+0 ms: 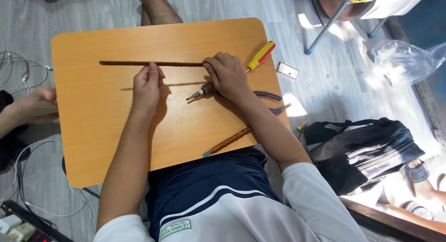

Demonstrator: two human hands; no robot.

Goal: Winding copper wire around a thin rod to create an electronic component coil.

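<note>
Both hands pinch the long brown braided cable [125, 63]: left hand [147, 86] at 9 o'clock, fisted; right hand [227, 75] at 3 o'clock, fingers curled.

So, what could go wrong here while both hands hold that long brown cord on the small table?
1. The braided cord is pinched only by the left hand and the right hand; its free far end could slide.
2. The pliers and the second cord overhang the table edge and might fall.
3. The right forearm could knock the screwdriver.

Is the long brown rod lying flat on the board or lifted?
Flat: the rod lies along the board, with both hands on it.
</note>
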